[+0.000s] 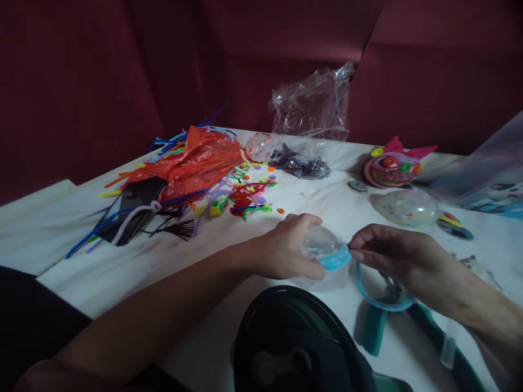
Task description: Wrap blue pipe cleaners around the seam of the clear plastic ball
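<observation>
My left hand [292,247] is closed around a rounded, see-through plastic container [321,239] above the white table. A light blue pipe cleaner [335,259] wraps around the container's side in stacked bands. Its loose length curves down in a loop beneath my right hand [392,253]. The right thumb and index finger pinch the pipe cleaner where it meets the container. Just below that loop lies a teal glue gun [373,329], with a translucent glue stick [449,343] beside it. My right forearm partly covers the tool.
A dark rounded object [298,348] fills the near foreground. Pipe cleaners [249,198], an orange-red plastic bag [200,163] and a black phone-like slab [134,209] lie left. A decorated pink ball [394,166] and a transparent ball [408,208] sit right; a crinkled bag [312,106] stands behind.
</observation>
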A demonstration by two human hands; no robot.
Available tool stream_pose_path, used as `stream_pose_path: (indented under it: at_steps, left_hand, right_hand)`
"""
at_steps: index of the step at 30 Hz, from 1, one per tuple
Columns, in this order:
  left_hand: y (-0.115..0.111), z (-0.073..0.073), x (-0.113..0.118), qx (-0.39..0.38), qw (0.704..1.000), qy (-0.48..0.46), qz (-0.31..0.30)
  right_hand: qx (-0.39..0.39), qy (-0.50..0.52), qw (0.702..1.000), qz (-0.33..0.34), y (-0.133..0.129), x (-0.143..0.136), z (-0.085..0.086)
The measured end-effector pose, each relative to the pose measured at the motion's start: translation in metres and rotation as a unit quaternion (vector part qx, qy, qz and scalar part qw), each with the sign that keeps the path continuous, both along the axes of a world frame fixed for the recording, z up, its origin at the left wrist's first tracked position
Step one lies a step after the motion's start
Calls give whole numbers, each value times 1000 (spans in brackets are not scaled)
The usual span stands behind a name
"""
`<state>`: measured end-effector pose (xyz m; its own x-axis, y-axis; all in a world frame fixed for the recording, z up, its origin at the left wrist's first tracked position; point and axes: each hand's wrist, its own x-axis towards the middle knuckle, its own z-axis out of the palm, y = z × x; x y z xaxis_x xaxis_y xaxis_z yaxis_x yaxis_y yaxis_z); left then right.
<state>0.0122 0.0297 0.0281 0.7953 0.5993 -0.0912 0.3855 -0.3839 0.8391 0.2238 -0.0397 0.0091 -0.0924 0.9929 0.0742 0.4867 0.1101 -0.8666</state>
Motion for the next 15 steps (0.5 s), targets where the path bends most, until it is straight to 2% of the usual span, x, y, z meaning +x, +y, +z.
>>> stream_pose_path:
  at_steps: [15]
  left_hand:
    - [1,-3,-1,-6,1000,-7,4]
  right_hand:
    - [4,-49,996,71,-4,5,2]
